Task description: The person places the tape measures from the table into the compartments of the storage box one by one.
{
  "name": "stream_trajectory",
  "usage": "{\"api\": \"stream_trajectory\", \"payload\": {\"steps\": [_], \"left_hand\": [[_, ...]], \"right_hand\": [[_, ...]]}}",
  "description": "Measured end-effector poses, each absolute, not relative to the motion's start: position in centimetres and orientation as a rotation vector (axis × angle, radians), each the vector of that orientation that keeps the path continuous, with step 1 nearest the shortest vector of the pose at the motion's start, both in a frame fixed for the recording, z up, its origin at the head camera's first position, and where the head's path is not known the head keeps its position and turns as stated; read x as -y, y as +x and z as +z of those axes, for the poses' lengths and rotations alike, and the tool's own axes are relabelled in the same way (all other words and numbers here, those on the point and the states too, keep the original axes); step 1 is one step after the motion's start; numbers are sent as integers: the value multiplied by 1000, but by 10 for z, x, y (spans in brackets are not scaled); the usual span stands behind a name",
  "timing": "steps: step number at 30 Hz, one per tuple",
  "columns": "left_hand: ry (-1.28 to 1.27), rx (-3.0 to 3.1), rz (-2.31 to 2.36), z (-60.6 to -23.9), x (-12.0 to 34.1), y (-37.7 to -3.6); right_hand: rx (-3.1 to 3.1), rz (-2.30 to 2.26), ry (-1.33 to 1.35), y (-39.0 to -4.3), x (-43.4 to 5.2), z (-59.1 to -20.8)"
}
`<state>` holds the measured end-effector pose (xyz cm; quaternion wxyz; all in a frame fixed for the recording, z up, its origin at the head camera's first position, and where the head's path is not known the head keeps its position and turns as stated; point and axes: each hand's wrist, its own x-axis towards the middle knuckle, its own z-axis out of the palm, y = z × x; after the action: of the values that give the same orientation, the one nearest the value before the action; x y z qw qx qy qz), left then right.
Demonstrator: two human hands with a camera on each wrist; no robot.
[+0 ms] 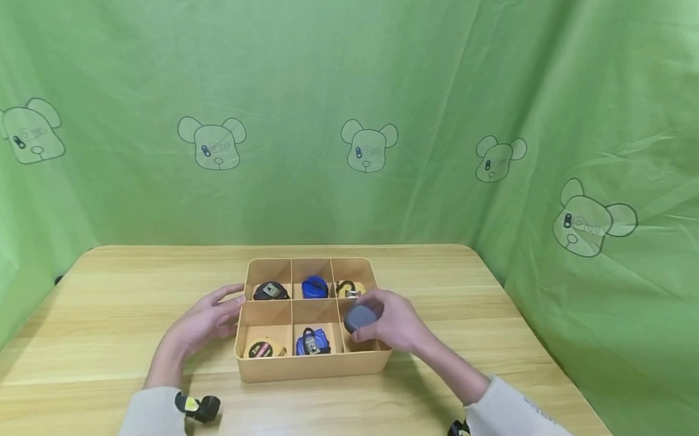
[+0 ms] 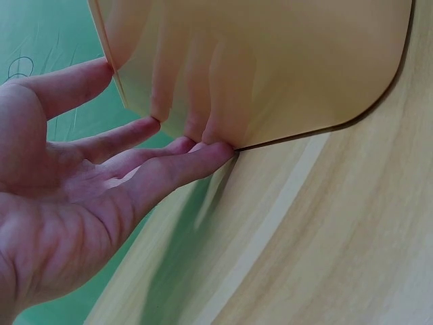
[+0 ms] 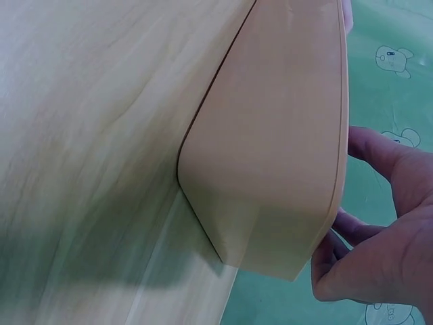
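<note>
A tan divided box (image 1: 312,367) stands on the table, its compartments in two rows. My left hand (image 1: 209,317) touches the box's left wall; in the left wrist view its fingertips (image 2: 220,150) rest against that wall. My right hand (image 1: 396,320) pinches a dark grey rounded case, likely a tape measure (image 1: 359,316), at the front right compartment. The right wrist view hides that case behind the box wall. In the back row lie a black tape measure (image 1: 271,291), a blue one (image 1: 314,287) and a yellow one (image 1: 350,289). The front row holds a yellow tape measure (image 1: 264,348) and a blue one (image 1: 312,342).
The light wooden table (image 1: 153,272) extends around the box on all sides. Behind it and at both sides hangs a green curtain (image 1: 302,200) with bear-head prints. A small black camera (image 1: 199,408) is strapped to my left wrist.
</note>
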<state>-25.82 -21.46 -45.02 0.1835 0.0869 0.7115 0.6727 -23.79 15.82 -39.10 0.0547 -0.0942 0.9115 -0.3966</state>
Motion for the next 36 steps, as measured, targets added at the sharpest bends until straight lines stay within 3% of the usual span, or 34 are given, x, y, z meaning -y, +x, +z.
{"api": "stream_trajectory", "payload": {"steps": [36], "left_hand": [[247,-2010,1898,-450,215,-258]], "right_hand": [[-2841,-1083,-431,-238,-155,-403]]}}
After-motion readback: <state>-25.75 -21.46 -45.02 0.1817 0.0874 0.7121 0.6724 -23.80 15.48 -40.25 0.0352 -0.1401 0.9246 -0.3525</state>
